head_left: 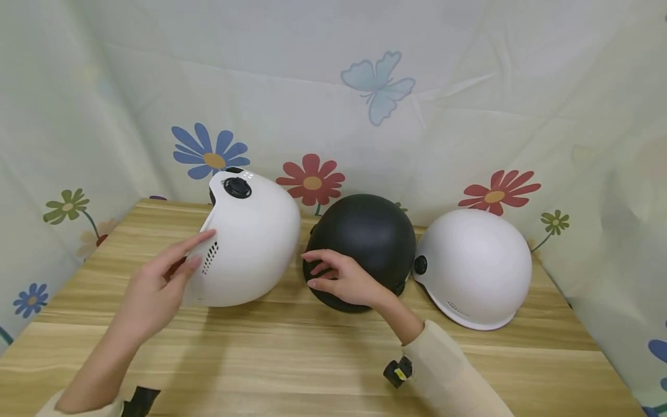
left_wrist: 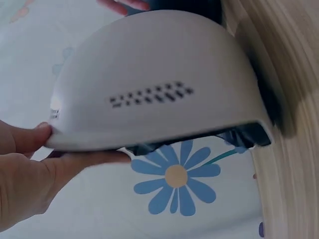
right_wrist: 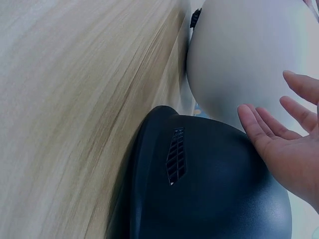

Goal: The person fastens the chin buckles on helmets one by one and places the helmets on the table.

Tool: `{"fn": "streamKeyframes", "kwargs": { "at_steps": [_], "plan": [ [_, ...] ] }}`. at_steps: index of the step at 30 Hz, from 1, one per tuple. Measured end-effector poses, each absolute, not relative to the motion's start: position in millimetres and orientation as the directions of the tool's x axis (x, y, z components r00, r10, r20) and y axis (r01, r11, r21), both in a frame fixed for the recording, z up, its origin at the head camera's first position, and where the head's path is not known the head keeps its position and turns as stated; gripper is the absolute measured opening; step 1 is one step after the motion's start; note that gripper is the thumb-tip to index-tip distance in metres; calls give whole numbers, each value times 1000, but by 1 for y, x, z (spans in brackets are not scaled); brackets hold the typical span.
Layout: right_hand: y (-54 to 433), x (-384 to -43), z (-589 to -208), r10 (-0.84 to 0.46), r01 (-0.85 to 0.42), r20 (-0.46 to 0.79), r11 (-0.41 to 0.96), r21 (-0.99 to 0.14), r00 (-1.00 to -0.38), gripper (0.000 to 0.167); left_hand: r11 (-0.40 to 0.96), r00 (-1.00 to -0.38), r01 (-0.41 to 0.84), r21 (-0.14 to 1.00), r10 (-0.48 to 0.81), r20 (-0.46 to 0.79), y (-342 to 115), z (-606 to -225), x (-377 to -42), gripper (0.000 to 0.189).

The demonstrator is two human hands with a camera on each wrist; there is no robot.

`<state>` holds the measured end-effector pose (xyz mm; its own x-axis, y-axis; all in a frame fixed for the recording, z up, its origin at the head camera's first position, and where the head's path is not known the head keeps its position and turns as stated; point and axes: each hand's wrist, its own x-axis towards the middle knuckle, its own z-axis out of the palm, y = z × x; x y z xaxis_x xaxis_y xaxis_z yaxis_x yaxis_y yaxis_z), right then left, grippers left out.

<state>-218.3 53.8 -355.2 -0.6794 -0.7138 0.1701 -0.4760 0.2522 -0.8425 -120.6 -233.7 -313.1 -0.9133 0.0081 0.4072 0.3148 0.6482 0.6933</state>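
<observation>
My left hand (head_left: pixel 156 284) pinches the rim of a white helmet (head_left: pixel 250 243), thumb on the outer shell and fingers under the edge. This helmet is tipped so its open side faces left; a round black vent and a patch of small holes show on it. Whether it touches the table is hard to tell. My right hand (head_left: pixel 344 278) is held with loosely bent fingers over the left side of a black helmet (head_left: pixel 372 231), close to the white one. In the right wrist view its fingers (right_wrist: pixel 259 127) are spread, with nothing between them.
A second white helmet (head_left: pixel 476 263) sits dome up at the right, against or very close to the black one. All are on a wood-grain table (head_left: pixel 292 359). Behind and beside it hangs a pale curtain (head_left: pixel 292 98) with flowers and a butterfly.
</observation>
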Motion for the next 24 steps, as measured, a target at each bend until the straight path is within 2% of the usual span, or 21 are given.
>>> {"fn": "streamKeyframes", "kwargs": {
  "at_steps": [9,18,22,24],
  "plan": [
    [54,-220,-357,-721,-482,172,248,-841,-671,46,688,-931,309,657,78,356,-241,-306,-117,61],
    [55,-220,-358,-720,-468,156,256,-846,-676,45,711,-899,391,584,160,407,-243,-306,-117,69],
    [55,-219,-357,-719,-467,156,257,-846,-678,44,686,-887,421,594,172,429,-246,-310,-118,68],
    [55,-219,-356,-718,-466,158,254,-847,-678,45,664,-904,391,638,148,400,-249,-311,-118,67]
  ]
}}
